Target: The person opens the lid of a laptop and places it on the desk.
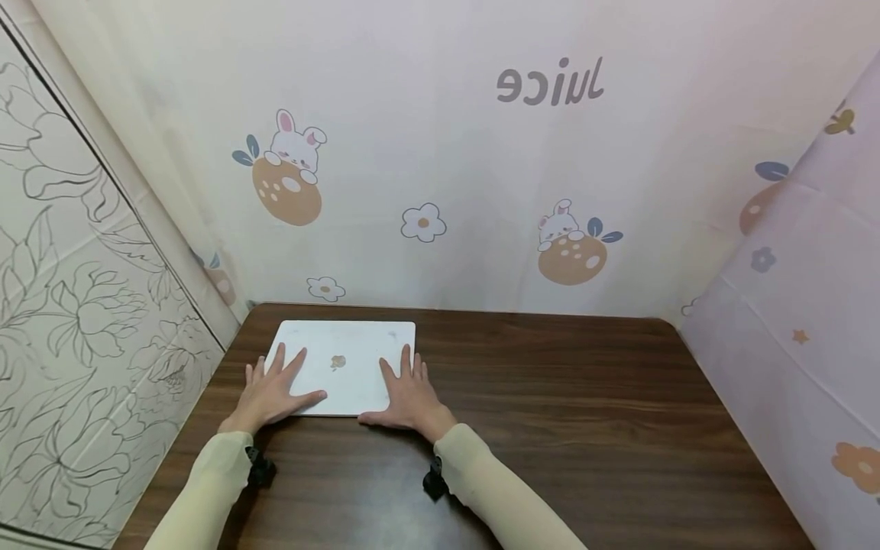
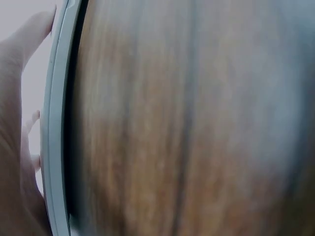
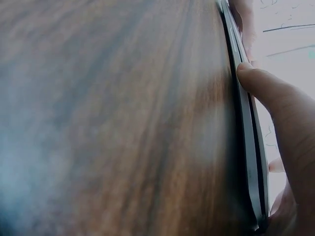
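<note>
I have the white laptop (image 1: 351, 386) lying flat at the far left of the wooden surface (image 1: 564, 405), its lid down. Both hands are spread rather than clenched: the left hand (image 1: 270, 396) lies across the lid's left side with its thumb on top by the near edge, and the right hand (image 1: 410, 401) lies over the right side. In the right wrist view, I see the right thumb (image 3: 270, 88) touching the near edge. A dark line runs between lid and base there; I can't tell whether it is just the seam or a slight lift.

I judge this a stiff, flat slab, moderately heavy for its thinness and smooth enough for fingertips to skid. I'd expect it to slide under sideways pressure more readily than it lifts, since it sits low and offers little room underneath. The lid is likely the delicate part, so I'd keep hard pressure away from its middle, around the logo (image 1: 338, 362). For carrying, I'd take the left and right edges together, fingers under the base and thumbs on top. For the lid alone, I'd use the middle of the near edge, provided the hinge is at the far side, which I can't confirm.
</note>
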The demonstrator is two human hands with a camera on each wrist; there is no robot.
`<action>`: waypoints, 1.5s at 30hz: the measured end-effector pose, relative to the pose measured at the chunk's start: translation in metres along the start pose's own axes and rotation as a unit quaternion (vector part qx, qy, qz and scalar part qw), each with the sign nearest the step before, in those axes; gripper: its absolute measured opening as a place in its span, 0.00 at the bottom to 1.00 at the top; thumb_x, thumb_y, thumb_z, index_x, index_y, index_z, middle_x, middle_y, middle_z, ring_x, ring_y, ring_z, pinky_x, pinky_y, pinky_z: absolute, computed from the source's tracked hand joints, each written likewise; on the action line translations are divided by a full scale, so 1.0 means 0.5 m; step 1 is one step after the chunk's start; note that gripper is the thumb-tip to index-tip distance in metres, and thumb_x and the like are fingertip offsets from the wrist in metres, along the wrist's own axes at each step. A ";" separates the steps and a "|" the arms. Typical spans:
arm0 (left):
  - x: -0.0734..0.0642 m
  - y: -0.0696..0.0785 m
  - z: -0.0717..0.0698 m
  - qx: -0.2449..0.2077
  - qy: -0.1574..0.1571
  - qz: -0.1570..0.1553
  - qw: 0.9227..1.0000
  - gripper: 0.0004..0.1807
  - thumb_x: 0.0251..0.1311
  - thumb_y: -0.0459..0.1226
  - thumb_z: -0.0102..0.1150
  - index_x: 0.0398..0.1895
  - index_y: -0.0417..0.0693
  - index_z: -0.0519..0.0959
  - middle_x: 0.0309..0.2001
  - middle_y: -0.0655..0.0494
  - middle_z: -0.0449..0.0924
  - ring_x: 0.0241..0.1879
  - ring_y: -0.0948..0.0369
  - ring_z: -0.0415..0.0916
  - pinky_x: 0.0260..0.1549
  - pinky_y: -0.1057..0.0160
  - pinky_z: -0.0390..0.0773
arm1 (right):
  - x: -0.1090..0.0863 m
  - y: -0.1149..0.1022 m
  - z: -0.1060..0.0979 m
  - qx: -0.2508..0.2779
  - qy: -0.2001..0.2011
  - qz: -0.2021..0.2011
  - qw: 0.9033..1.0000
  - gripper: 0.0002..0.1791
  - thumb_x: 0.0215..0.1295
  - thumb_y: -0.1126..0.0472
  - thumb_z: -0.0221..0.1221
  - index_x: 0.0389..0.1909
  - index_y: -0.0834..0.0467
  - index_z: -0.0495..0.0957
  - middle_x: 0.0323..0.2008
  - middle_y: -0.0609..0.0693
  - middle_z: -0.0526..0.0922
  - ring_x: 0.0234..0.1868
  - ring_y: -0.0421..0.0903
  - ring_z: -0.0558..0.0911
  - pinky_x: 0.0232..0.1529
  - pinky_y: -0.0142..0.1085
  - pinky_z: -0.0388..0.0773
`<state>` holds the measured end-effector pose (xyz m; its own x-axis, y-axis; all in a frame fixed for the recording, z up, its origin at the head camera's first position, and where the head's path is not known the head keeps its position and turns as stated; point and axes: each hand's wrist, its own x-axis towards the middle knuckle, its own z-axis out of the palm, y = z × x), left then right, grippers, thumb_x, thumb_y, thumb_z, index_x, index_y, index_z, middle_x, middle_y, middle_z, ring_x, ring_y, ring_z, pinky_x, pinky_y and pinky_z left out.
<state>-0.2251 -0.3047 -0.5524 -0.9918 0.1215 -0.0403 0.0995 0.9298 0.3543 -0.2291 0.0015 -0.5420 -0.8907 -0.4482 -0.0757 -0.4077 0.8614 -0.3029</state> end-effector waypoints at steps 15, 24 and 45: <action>-0.005 0.022 0.011 0.012 0.002 0.011 1.000 0.61 0.53 0.76 0.57 0.83 0.53 0.53 0.82 0.31 0.36 0.72 0.14 0.35 0.66 0.18 0.30 | -0.024 0.019 -0.008 0.012 -0.006 -0.007 1.000 0.61 0.55 0.17 0.54 0.83 0.47 0.51 0.82 0.66 0.35 0.80 0.75 0.45 0.79 0.61 0.49; -0.004 0.034 0.025 0.011 0.011 0.013 1.000 0.61 0.52 0.77 0.57 0.83 0.54 0.55 0.82 0.32 0.36 0.72 0.14 0.35 0.67 0.19 0.30 | -0.041 0.034 -0.015 0.018 0.000 -0.015 1.000 0.61 0.56 0.17 0.55 0.83 0.48 0.52 0.82 0.68 0.36 0.79 0.74 0.47 0.79 0.62 0.50; -0.010 0.075 0.042 0.005 0.024 0.021 0.999 0.61 0.51 0.77 0.58 0.82 0.55 0.57 0.82 0.32 0.38 0.72 0.15 0.37 0.67 0.18 0.33 | -0.065 0.070 -0.016 0.029 0.012 -0.020 0.999 0.60 0.56 0.18 0.56 0.82 0.48 0.54 0.82 0.68 0.37 0.79 0.75 0.47 0.78 0.64 0.48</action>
<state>-0.2146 -0.2631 -0.5584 -0.9894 0.1437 0.0199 0.1416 0.9278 0.3452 -0.2161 0.0481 -0.5428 -0.8789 -0.4753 -0.0400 -0.4312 0.8276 -0.3595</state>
